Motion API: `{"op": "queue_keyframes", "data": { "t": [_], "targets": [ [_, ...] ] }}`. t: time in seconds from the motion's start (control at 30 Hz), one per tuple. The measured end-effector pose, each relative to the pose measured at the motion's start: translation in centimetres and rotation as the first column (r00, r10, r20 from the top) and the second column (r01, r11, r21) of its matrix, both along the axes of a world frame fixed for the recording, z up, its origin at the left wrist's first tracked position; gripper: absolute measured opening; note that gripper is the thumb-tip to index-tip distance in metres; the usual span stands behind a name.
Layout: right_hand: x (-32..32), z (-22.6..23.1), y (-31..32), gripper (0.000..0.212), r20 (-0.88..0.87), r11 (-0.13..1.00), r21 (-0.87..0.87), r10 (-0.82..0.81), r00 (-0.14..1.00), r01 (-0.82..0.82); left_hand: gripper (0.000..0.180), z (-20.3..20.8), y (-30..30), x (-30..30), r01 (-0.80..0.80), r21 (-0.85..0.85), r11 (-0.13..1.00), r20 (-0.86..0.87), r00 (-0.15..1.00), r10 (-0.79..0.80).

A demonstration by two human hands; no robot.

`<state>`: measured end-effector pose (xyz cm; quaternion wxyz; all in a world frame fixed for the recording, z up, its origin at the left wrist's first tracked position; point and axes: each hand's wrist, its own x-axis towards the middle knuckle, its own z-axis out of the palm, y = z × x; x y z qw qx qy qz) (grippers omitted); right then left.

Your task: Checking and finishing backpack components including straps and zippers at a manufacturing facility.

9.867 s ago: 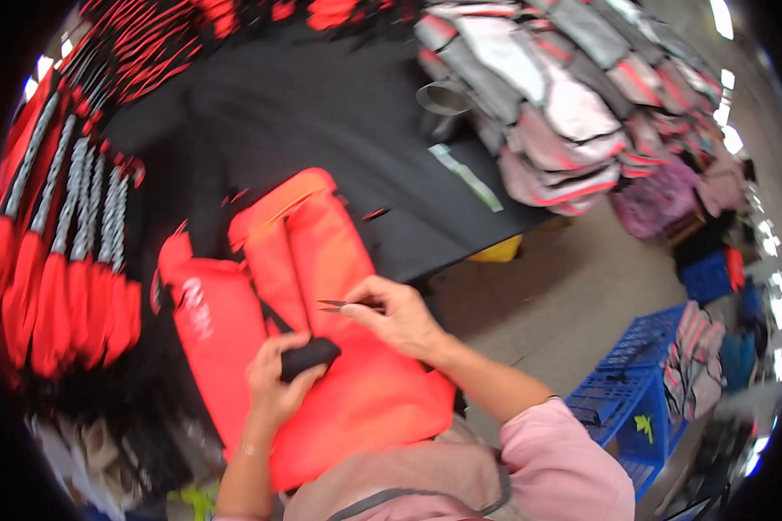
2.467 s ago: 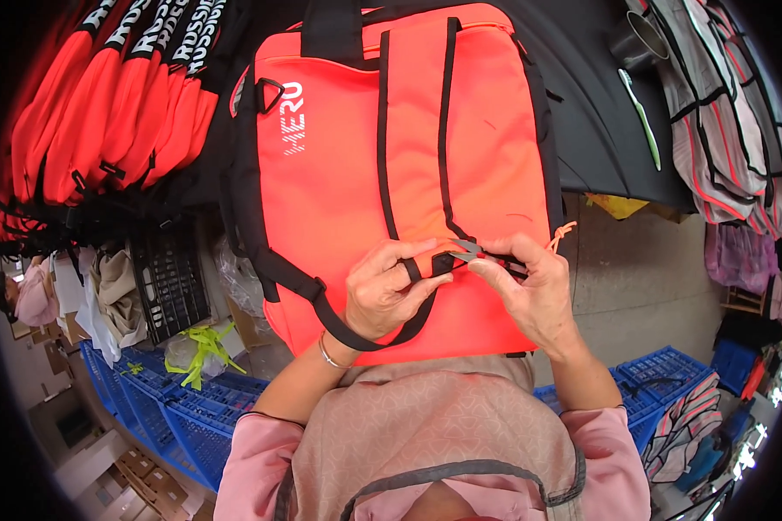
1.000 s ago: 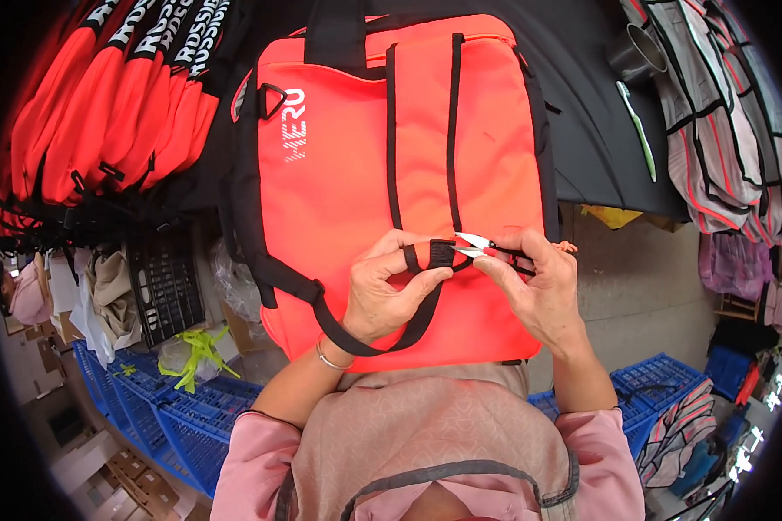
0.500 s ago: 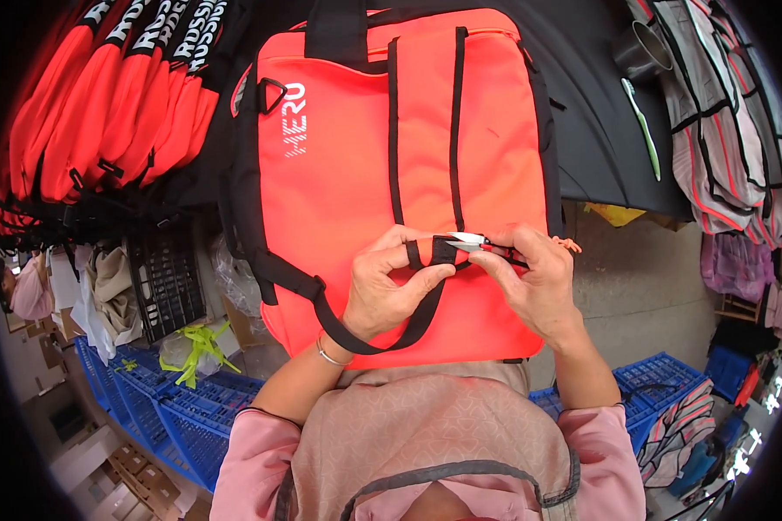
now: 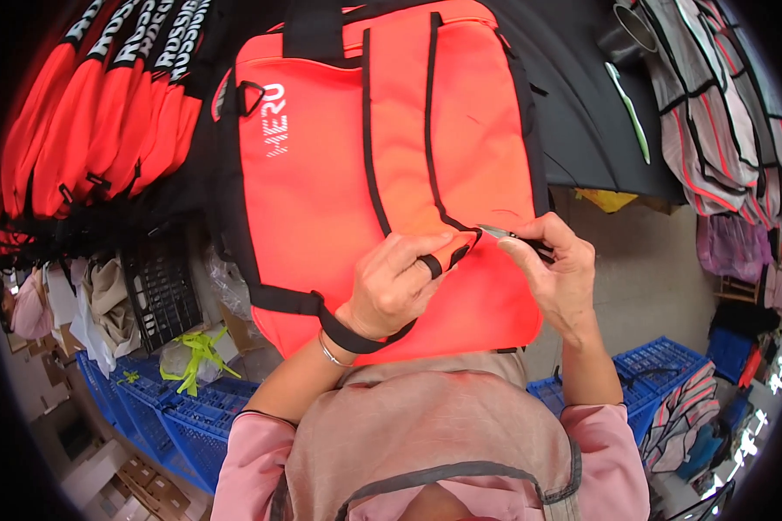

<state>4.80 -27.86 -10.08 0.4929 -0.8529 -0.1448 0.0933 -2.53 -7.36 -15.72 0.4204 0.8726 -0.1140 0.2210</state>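
An orange-red bag with black sides (image 5: 313, 208) lies in front of me, its padded shoulder strap (image 5: 400, 122) edged in black and running down toward my hands. My left hand (image 5: 394, 282) is closed on the strap's lower end, pinching it so the black-edged corner is bent up and to the right. Black webbing (image 5: 347, 337) loops below that hand, over its wrist. In my right hand (image 5: 558, 269) are small thread snips (image 5: 498, 232) with pointed metal blades. Their tip is right at the strap's corner; whether it touches, I cannot tell.
Several red bags (image 5: 104, 113) are stacked at the far left, and grey striped pieces (image 5: 712, 113) at the far right. A metal cup (image 5: 627, 33) and a toothbrush (image 5: 627, 113) rest on the black-covered table (image 5: 573, 130). Blue crates (image 5: 182, 421) stand low at both sides.
My left hand has turned the strap end up toward the right. My right hand has moved slightly right with the snips, blades now at the corner. The bag appears shifted left in view.
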Motion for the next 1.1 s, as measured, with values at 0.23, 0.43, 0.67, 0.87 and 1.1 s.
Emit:
{"op": "queue_keyframes", "data": {
  "t": [0.23,0.43,0.67,0.87,1.1],
  "targets": [
    [-3.0,-0.1,-2.9,0.024,-0.13,0.994,-0.068,-0.088,0.988,0.08,0.02,-0.9,-0.7,0.2,0.07,0.283,0.957,0.228,0.964,-0.138],
    [-3.0,-0.2,-2.7,0.025,-0.17,0.994,-0.041,-0.105,0.98,0.099,0.026,-1.1,-1.0,0.1,0.068,0.348,0.935,0.231,0.96,-0.156],
    [-2.5,-0.3,-2.5,0.027,-0.125,0.988,-0.157,-0.031,0.992,0.011,0.023,-1.1,-1.1,-0.1,0.053,0.376,0.925,0.243,0.958,-0.154],
    [-2.5,-0.1,-1.9,0.027,-0.067,0.974,-0.224,-0.003,0.998,-0.012,0.024,-1.3,-1.0,-0.1,0.046,0.368,0.929,0.255,0.956,-0.148],
    [-2.5,0.9,-0.8,0.029,0.099,0.917,-0.398,0.041,0.994,0.002,0.024,-1.5,-0.9,-0.2,0.048,0.356,0.933,0.249,0.958,-0.144]
  ]
}}
